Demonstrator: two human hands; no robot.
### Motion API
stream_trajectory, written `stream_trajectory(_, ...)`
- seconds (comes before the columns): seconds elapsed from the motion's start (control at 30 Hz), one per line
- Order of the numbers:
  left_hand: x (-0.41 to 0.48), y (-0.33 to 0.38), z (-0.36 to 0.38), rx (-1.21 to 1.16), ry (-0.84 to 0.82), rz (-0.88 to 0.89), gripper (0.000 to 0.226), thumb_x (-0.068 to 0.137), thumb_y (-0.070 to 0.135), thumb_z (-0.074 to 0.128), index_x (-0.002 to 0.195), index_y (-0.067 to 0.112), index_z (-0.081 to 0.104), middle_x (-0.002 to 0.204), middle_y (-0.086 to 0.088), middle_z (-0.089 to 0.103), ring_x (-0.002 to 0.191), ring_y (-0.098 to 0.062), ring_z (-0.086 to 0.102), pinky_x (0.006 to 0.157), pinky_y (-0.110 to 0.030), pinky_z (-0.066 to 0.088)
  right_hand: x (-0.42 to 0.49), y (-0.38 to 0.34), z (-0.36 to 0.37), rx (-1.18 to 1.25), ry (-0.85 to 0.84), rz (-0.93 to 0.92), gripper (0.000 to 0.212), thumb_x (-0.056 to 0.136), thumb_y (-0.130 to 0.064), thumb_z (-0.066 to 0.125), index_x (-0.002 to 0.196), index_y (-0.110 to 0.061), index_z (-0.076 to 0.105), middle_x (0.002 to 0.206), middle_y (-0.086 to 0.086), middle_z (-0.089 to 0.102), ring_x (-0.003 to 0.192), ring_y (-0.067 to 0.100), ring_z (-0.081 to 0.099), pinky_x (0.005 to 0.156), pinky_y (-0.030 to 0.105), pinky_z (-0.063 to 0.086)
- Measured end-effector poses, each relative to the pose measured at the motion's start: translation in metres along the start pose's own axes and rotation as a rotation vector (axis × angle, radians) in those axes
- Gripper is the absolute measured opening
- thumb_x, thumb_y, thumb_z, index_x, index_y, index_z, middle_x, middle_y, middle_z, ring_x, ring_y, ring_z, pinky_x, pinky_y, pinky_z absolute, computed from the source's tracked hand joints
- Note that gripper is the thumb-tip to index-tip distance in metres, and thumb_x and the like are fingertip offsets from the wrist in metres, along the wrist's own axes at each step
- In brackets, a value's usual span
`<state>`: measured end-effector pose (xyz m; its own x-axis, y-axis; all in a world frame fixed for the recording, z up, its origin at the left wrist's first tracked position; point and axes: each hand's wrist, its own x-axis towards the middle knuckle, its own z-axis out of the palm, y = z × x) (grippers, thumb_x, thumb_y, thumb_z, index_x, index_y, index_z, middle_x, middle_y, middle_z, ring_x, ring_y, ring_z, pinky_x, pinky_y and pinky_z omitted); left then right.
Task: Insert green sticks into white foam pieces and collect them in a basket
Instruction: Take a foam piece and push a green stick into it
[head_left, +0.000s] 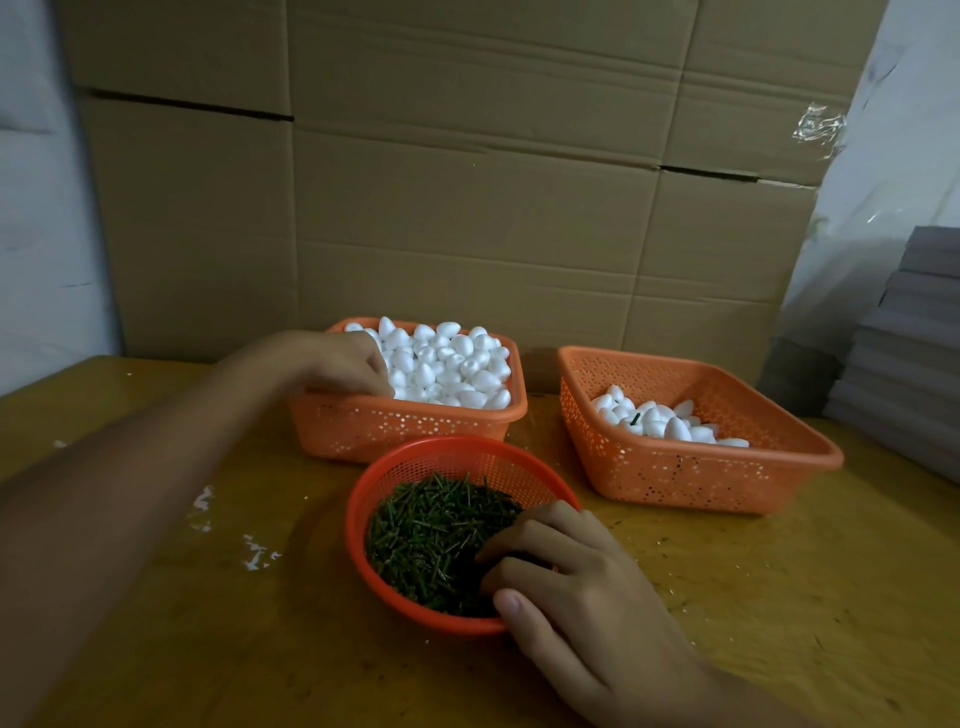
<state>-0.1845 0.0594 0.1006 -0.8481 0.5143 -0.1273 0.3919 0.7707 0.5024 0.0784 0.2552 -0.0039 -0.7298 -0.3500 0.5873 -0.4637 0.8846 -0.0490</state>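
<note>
My left hand (343, 364) reaches into the left orange basket (395, 426), which is heaped with white foam pieces (447, 364). Its bent fingers dip among the pieces at the basket's left side, and whether they hold one is hidden. My right hand (566, 577) lies over the near right rim of the round red basket (415, 457). The bent fingertips touch the green sticks (436, 535) inside, while the thumb stays apart outside the rim. The right orange basket (675, 473) holds a small pile of foam pieces (660, 421), one showing a green stick.
All baskets stand on a yellowish wooden table (779, 597). White foam crumbs (254, 556) lie on the table to the left. A wall of cardboard boxes (467, 182) stands behind the baskets, and grey stacked sheets (909, 364) rise at the right edge.
</note>
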Motion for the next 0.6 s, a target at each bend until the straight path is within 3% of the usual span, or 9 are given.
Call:
stream_trajectory(0.03,-0.001,0.001,-0.001,-0.044,-0.009,0.006,0.008,0.092,0.014,0.076,0.097,0.011,0.082,0.106,-0.010,0.078,0.099,-0.026,0.075,0.081,-0.035,0.061,-0.001,0.001,0.001,-0.012,-0.024,-0.005,0.047,0.114,-0.043,0.028,0.104,-0.026,0.071,0.117,-0.012,0.065,0.112,0.014,0.056,0.087,0.041,0.047)
stream_trajectory(0.13,-0.001,0.000,-0.006,-0.140,-0.066,-0.026,0.014,0.089,0.001,0.076,0.093,0.011,0.085,0.098,-0.002,0.080,0.090,-0.011,0.075,0.063,-0.018,0.058,0.000,0.006,0.002,-0.026,-0.039,-0.001,0.048,0.114,-0.043,0.027,0.103,-0.026,0.071,0.115,-0.013,0.065,0.112,0.014,0.056,0.086,0.041,0.047)
stream_trajectory(0.23,-0.004,0.001,-0.013,-0.225,-0.152,-0.073,0.017,0.085,-0.004,0.079,0.089,0.011,0.086,0.092,0.004,0.082,0.078,-0.003,0.077,0.055,-0.013,0.055,-0.001,0.005,0.002,-0.029,-0.041,-0.015,0.049,0.114,-0.043,0.026,0.103,-0.026,0.071,0.114,-0.013,0.065,0.111,0.014,0.056,0.086,0.040,0.046)
stream_trajectory(0.37,-0.001,-0.007,-0.014,-0.298,-0.065,-0.077,0.019,0.081,-0.004,0.084,0.091,0.012,0.086,0.107,-0.003,0.079,0.090,-0.011,0.078,0.064,-0.016,0.060,0.000,0.005,0.002,-0.026,-0.037,-0.013,0.047,0.114,-0.043,0.027,0.103,-0.027,0.070,0.112,-0.014,0.065,0.110,0.013,0.055,0.085,0.040,0.046)
stream_trajectory(0.47,0.003,-0.013,-0.011,-0.309,0.081,-0.057,0.023,0.076,0.003,0.091,0.092,0.018,0.085,0.107,0.007,0.068,0.090,-0.008,0.074,0.062,-0.016,0.058,0.001,0.005,0.002,-0.029,-0.051,-0.014,0.047,0.114,-0.042,0.025,0.104,-0.027,0.069,0.107,-0.014,0.065,0.108,0.014,0.055,0.085,0.040,0.045)
stream_trajectory(0.53,0.002,-0.012,-0.011,-0.310,0.052,-0.039,0.024,0.074,0.005,0.092,0.092,0.020,0.085,0.108,0.007,0.069,0.082,-0.005,0.075,0.058,-0.016,0.057,0.001,0.005,0.001,-0.037,-0.058,-0.007,0.048,0.115,-0.041,0.025,0.105,-0.027,0.069,0.105,-0.013,0.064,0.107,0.014,0.055,0.085,0.040,0.045)
stream_trajectory(0.6,0.001,-0.009,-0.010,-0.294,-0.010,-0.044,0.025,0.075,0.004,0.091,0.093,0.020,0.086,0.114,0.002,0.072,0.093,-0.010,0.077,0.073,-0.022,0.062,0.000,0.006,0.001,-0.038,-0.059,-0.009,0.047,0.115,-0.041,0.025,0.104,-0.027,0.069,0.106,-0.013,0.064,0.107,0.014,0.055,0.085,0.040,0.045)
